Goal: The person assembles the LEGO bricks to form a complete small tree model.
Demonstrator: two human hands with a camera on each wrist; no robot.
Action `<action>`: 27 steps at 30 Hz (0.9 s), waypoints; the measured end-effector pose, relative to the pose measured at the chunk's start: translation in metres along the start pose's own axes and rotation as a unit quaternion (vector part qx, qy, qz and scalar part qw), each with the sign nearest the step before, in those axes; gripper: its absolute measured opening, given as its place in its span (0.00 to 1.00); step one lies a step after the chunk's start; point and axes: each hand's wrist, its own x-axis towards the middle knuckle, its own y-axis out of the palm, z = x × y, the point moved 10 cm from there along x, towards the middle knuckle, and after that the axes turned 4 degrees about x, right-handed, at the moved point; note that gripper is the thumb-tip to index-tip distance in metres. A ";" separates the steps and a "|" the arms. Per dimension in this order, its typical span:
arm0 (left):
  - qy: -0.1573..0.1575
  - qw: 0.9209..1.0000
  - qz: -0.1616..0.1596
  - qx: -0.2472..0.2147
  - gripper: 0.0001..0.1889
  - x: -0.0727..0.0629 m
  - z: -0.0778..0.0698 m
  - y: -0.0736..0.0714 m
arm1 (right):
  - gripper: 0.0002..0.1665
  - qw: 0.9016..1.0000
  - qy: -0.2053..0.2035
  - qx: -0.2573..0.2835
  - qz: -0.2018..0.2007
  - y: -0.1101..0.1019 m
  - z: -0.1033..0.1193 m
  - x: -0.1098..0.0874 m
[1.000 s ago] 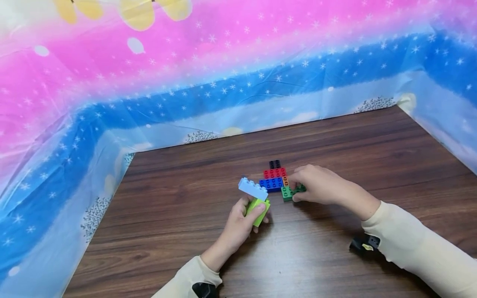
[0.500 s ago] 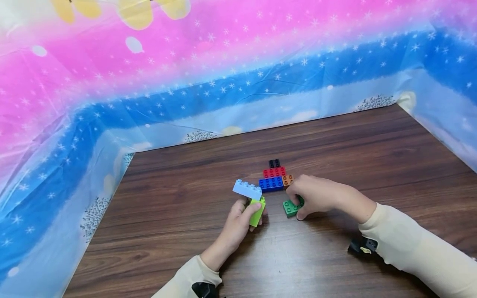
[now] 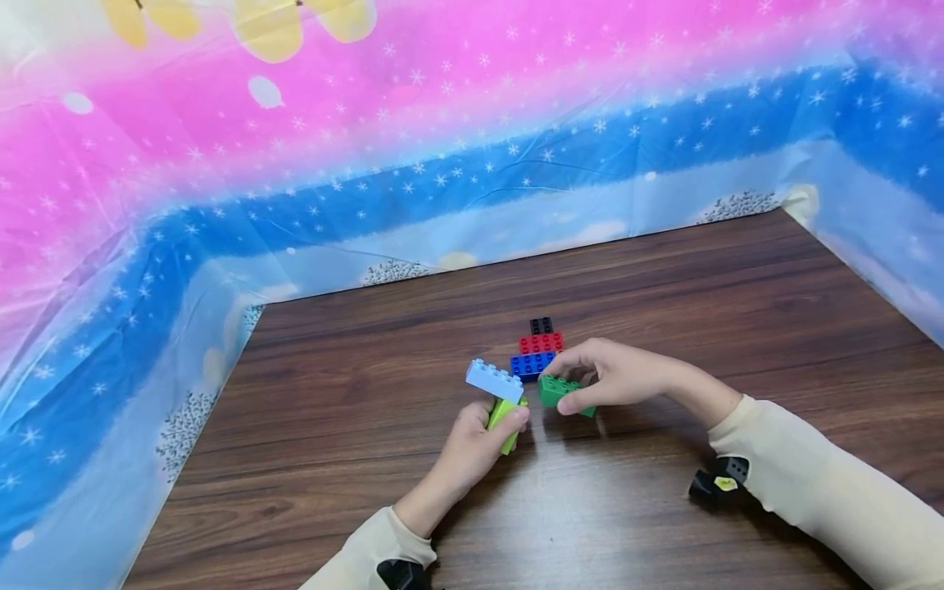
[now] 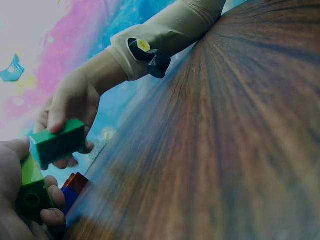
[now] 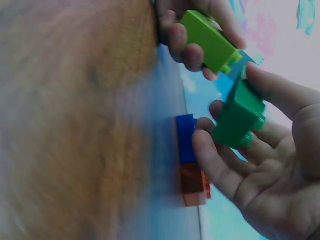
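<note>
My left hand grips a lime green brick, thumb on its near face. A light blue brick sits across the top end of the lime one, jutting to the left. Between thumb and fingers of my right hand is a dark green brick, studs up and raised off the table. In the right wrist view the green brick is close by the lime brick. A blue brick lies on the table just behind the hands, and an orange brick adjoins it, mostly hidden in the head view.
Behind the blue brick, a red brick and a small black brick lie in a row on the brown wooden table. A pink and blue patterned cloth stands along the table's far and side edges.
My right hand has pulled the dark green brick away from beside the orange one, toward me, then lifted it leftward near the left hand's bricks. The left hand has shifted only slightly.
</note>
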 end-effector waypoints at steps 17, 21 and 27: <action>0.015 0.999 0.032 -0.012 0.15 0.000 -0.003 0.006 | 0.22 0.998 -0.004 0.065 -0.026 0.012 0.002 0.006; 0.022 0.999 0.035 -0.017 0.14 -0.001 -0.005 0.006 | 0.22 0.998 -0.009 0.061 -0.026 0.014 0.005 0.006; 0.031 0.998 0.040 -0.020 0.14 -0.002 -0.007 0.007 | 0.22 0.998 -0.003 0.056 -0.029 0.016 0.007 0.006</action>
